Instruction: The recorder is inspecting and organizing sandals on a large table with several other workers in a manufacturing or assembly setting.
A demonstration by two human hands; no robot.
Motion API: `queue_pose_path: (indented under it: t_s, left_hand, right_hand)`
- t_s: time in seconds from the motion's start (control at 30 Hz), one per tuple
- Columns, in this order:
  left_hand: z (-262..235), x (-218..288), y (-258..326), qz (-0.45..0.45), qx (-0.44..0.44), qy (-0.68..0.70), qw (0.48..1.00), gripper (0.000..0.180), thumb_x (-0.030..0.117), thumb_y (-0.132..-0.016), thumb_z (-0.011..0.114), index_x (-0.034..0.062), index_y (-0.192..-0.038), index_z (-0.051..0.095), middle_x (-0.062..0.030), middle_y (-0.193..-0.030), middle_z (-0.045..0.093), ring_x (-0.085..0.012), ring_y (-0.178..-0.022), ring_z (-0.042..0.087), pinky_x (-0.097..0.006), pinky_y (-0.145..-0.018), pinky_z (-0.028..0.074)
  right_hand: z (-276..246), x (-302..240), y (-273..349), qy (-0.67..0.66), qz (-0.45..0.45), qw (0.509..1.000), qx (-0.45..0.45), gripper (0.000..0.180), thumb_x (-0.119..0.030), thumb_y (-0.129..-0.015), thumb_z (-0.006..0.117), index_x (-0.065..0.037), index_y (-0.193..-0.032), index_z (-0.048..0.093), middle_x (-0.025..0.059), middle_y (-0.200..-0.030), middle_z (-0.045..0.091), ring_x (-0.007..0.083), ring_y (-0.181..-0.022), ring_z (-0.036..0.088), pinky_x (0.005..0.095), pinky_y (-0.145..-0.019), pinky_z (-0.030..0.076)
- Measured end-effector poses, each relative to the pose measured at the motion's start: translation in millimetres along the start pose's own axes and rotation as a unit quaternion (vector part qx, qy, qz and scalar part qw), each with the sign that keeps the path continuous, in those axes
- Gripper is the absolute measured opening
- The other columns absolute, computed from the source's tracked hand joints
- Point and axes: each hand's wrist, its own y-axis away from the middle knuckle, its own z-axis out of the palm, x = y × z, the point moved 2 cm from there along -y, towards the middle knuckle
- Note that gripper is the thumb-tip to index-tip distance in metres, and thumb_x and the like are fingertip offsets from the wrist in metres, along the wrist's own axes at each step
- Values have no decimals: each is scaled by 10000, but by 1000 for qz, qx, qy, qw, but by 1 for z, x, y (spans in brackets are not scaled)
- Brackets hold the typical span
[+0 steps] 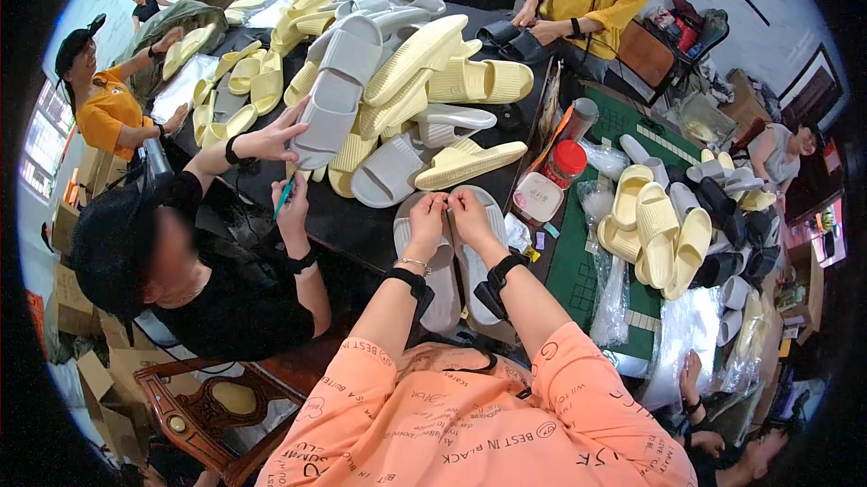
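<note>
A pair of grey slide slippers lies at the table's near edge, the left slipper (441, 293) and the right slipper (478, 277) side by side, heels toward me. Over their straps, my left hand (426, 223) and my right hand (471, 221) meet with fingertips pinched together. Whatever is between the fingers, if anything, is too small or hidden to make out. Just beyond my hands rises a heap of slippers, among them a pale yellow slipper (470, 164) and a grey slipper (390, 171).
At my left a co-worker holds a grey slipper (339, 80) and a thin teal tool (284, 195). A red-lidded jar (566, 160) and a white-lidded tub (538, 197) stand at my right. Beyond them, yellow slippers (657, 220) and plastic bags (610, 302) lie on a green mat (578, 261).
</note>
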Motion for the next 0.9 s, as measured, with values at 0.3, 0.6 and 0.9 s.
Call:
queue_pose_path:
  t_s: [0.3,0.6,0.9]
  left_hand:
    - [-3,5,4,53,18,-101,993,167,118,-839,477,9,-890,593,-7,-752,583,-82,-682,495,-220,-630,410]
    - [1,11,14,84,19,-54,995,87,95,-827,511,14,-852,529,4,-737,522,-75,-682,461,-210,-626,396]
    - [1,7,6,58,37,-45,997,91,115,-818,532,26,-812,549,23,-689,511,-58,-627,425,-210,-557,380]
  right_hand:
    - [7,9,-2,0,4,1000,1,202,-188,-838,486,12,-866,502,110,-793,582,198,-736,556,300,-658,432]
    - [0,3,6,17,26,1000,-2,247,-262,-828,492,-26,-890,523,152,-825,588,313,-763,560,362,-654,431]
    - [4,18,-5,-16,32,999,-15,213,-220,-815,520,-7,-822,535,109,-733,572,208,-651,528,307,-581,416]
